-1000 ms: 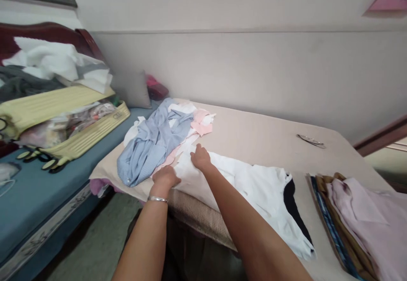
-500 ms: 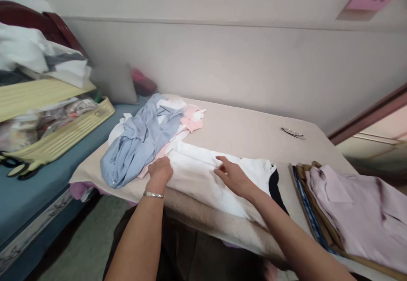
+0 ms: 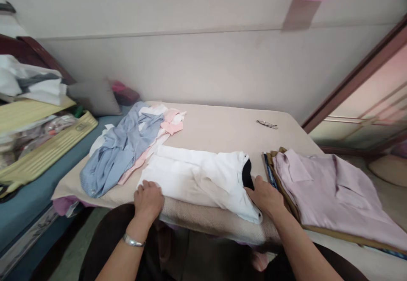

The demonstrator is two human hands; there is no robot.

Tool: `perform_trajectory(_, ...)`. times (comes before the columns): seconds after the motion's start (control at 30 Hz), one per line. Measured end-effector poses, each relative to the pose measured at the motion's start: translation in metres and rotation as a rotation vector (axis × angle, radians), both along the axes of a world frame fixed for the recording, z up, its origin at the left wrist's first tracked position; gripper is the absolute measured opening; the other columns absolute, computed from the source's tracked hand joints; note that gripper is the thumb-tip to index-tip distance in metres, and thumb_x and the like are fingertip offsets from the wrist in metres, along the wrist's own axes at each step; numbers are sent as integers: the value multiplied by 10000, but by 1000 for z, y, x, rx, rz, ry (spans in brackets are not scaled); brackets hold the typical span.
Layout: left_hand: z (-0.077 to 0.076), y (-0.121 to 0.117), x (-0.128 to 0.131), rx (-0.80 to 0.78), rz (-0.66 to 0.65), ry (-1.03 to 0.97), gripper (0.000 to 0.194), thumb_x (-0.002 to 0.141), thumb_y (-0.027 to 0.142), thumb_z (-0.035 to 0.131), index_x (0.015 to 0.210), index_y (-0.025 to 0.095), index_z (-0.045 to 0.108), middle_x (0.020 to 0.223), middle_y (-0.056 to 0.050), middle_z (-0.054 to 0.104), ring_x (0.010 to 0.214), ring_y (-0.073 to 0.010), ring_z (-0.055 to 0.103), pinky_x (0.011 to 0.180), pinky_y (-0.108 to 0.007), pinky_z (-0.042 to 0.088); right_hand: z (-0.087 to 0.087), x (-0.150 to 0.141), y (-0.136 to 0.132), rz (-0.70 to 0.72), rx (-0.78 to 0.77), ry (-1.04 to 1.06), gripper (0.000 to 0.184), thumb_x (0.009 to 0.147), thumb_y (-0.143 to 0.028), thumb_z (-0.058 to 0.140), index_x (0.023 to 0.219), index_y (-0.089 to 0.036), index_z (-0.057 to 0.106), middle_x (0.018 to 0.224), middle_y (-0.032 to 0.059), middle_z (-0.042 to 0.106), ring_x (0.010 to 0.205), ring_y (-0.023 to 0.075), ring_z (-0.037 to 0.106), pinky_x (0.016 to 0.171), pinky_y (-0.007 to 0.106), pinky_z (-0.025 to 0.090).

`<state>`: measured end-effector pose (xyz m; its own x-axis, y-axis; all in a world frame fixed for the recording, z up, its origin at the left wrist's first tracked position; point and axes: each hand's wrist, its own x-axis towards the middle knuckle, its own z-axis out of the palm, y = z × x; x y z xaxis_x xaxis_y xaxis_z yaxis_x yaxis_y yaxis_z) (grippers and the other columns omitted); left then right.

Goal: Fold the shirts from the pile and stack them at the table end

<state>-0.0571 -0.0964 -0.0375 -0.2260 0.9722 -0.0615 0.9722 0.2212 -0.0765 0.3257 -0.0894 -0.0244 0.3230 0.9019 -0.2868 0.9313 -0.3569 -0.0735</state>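
Observation:
A folded white garment (image 3: 203, 175) lies lengthwise along the near edge of the padded table, with a black band (image 3: 247, 174) showing at its right end. My left hand (image 3: 148, 199), a silver bracelet on its wrist, has its fingers curled over the garment's near left corner. At the other end my right hand (image 3: 265, 194) pinches the edge by the black band between thumb and fingers. The cloth is wrinkled in the middle, and its near side hangs slightly over the table edge.
A loose heap with a blue shirt (image 3: 127, 145) and pink cloth (image 3: 172, 122) lies left. To the right is a folded stack topped by a pale pink shirt (image 3: 330, 187). Glasses-like thin object (image 3: 267, 124) rests toward the back. A blue bed (image 3: 34, 187) adjoins at left.
My right hand has moved from above the garment's middle to its right end and closed on the edge. My left hand has shifted to the near left corner. The view has turned right.

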Motion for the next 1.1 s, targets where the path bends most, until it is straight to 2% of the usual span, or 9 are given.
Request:
perform_trajectory(0.07,3,-1,14,89,-43,-6,393,933,197,393,1229,28,588,1324,-278,559,1294,-380,499,1076,-505,377,-5,5,6,-49,5,112,475,851,-504,608,1135,-125,578,1069,243,705,1041,373,689,797,422,494)
perform_trajectory(0.17,3,-5,57,204,-364,-204,555,886,146,439,1432,51,457,1539,-235,412,1475,-308,324,1213,-455,241,-17,15,14,-122,42,322,469,732,-503,713,1017,-141,629,999,207,723,996,348,697,746,377,497)
perform_trajectory(0.27,-9,-11,114,121,-760,-460,817,835,353,636,1558,156,313,1666,-162,213,1552,-312,136,1246,-504,180,-25,21,18,-211,89,578,353,624,-365,781,873,-154,647,866,134,735,902,304,708,688,326,491)
perform_trajectory(0.37,-22,-12,159,26,-858,-569,1137,673,554,787,1584,131,254,1672,-208,138,1554,-373,63,1243,-582,115,-23,24,19,-248,140,747,346,636,-270,728,951,-151,648,849,83,744,834,243,718,661,285,502)
perform_trajectory(0.47,-32,-9,186,1,-804,-584,1216,634,587,799,1584,80,236,1660,-242,149,1550,-396,48,1238,-607,71,-16,23,17,-263,216,1008,448,673,-248,655,1111,-159,610,849,58,749,764,212,718,652,282,521)
perform_trajectory(0.57,-38,-8,202,30,-722,-601,1058,696,381,745,1571,39,259,1648,-237,212,1550,-376,84,1254,-569,58,-7,19,17,-256,274,1194,505,666,-250,638,1160,-160,584,770,41,729,690,207,697,628,295,519)
perform_trajectory(0.73,-43,-10,213,97,-560,-705,913,625,65,534,1517,-10,355,1604,-235,330,1542,-315,178,1276,-505,72,7,4,18,-152,359,1166,510,694,-340,658,1170,-174,582,619,-35,621,565,172,605,532,261,436)
perform_trajectory(0.93,-46,-12,196,242,-508,-1210,734,760,158,474,1492,99,444,1534,-154,476,1487,-277,331,1275,-487,144,39,-30,32,-54,414,1042,500,762,-404,615,1205,-173,618,640,-6,613,628,196,616,575,286,459)
perform_trajectory(1.1,-29,-13,172,365,67,-1723,494,870,328,543,1335,180,616,1407,-121,610,1418,-268,443,1223,-415,298,79,-106,70,172,409,875,465,776,-306,600,1217,-163,637,688,2,635,681,200,612,620,286,446)
